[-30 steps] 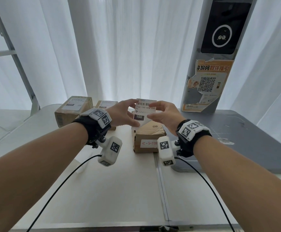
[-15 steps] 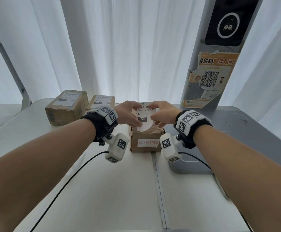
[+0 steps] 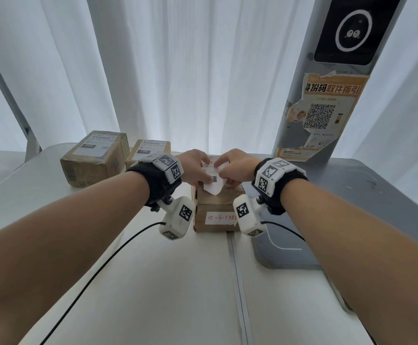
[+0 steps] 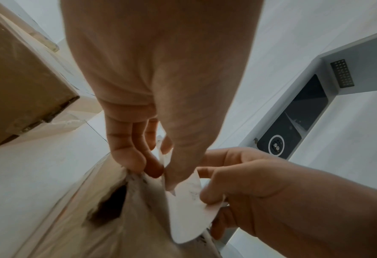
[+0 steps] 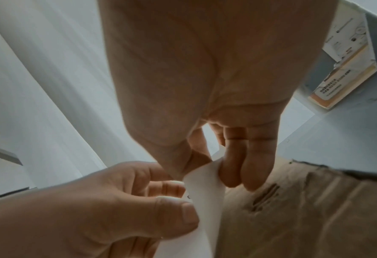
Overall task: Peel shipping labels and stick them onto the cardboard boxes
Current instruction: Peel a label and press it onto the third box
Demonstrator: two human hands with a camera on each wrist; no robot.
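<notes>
Left of the middle box (image 3: 216, 206), the left hand (image 3: 195, 168) pinches the label (image 3: 212, 181); its print is mostly hidden. The label curls just above the box top, between both hands. The right hand (image 3: 237, 165) pinches its other edge.

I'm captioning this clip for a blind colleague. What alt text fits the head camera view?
Both hands, left hand and right hand, pinch a white shipping label just above a small cardboard box on a white table. Two labelled boxes sit at the back left, before white curtains.
</notes>
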